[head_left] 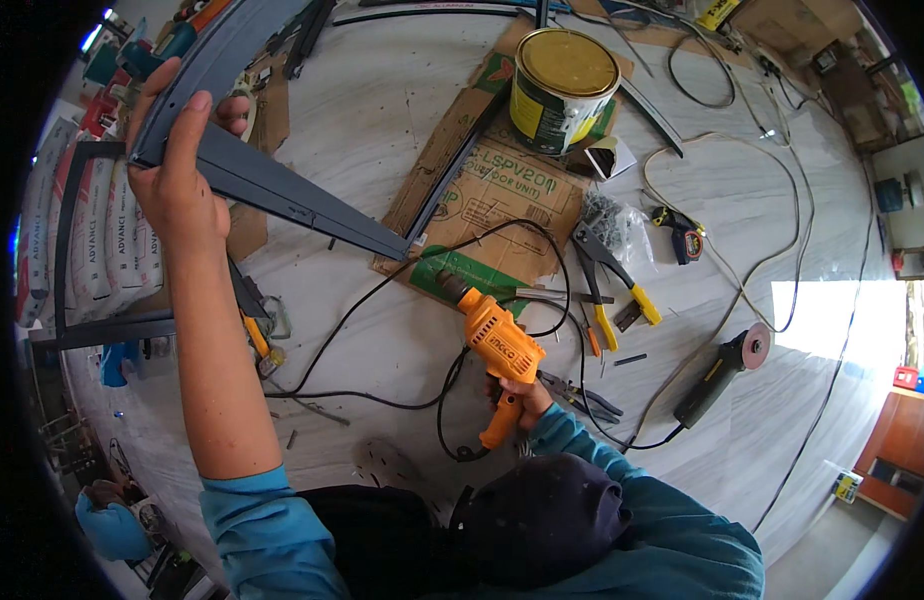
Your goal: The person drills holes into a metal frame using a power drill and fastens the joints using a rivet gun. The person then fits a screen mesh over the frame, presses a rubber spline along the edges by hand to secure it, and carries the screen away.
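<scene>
Raised at the upper left, my left hand (182,185) is closed round the corner of a dark grey metal frame (302,200). One bar of that frame slants down to the right, its tip over the edge of a flattened cardboard box (527,205). Low in the middle, my right hand (527,398) grips the handle of an orange power drill (502,345). The drill's chuck points up and left, toward the cardboard and the bar's lower end, apart from both. A black cord loops about the drill.
On the cardboard stands a lidded can (567,90). Right of it lie a bag of small metal fasteners (619,228), a tape measure (685,240) and a yellow-handled tool (604,270). Pliers (582,397) rest near the drill; an angle grinder (722,375) lies farther right, among cables.
</scene>
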The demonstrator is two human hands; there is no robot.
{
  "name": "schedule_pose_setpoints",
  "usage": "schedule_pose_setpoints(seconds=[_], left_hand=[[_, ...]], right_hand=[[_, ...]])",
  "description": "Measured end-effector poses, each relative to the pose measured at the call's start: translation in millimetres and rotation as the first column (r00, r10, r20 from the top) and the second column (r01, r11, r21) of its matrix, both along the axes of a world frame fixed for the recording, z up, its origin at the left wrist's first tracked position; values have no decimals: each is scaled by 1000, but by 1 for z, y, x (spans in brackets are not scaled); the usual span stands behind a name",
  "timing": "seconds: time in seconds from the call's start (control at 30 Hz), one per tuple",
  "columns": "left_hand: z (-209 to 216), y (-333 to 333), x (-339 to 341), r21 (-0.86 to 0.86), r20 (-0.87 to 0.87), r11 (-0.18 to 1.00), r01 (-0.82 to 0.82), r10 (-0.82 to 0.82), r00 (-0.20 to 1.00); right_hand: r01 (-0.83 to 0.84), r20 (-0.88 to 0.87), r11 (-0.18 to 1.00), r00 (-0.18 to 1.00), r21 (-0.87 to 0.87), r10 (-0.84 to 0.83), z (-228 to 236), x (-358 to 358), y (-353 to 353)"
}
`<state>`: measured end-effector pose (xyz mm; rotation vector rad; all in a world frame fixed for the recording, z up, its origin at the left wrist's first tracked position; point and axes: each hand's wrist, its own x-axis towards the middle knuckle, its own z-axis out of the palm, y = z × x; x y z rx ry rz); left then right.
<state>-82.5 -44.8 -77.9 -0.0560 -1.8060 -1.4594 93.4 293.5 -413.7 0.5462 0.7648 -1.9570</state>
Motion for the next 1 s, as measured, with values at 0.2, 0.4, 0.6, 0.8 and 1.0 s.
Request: schedule_pose_setpoints(seconds=[0.2, 0.4, 0.6, 0.8, 1.0], left_hand=[[-4, 0, -2, -29, 11, 999, -26, 27, 1000], [-5, -2, -5, -85, 4, 996, -33, 33, 999], [-2, -2, 2, -103, -18, 995, -16, 14, 1000], [-8, 7, -3, -101, -28, 995, -3, 0, 1000], [-4, 3, 1, -44, -33, 999, 5, -6, 999]], right_hand=[[53, 15, 913, 998, 404, -64, 0, 3, 2], [57, 12, 680, 995, 731, -96, 8, 7, 23], [704, -695, 293, 388, 648, 605, 63, -137, 14], [641, -113, -7, 146, 767, 983, 7, -272, 10], [644, 96, -37, -58, 764, 994, -16, -273, 3]])
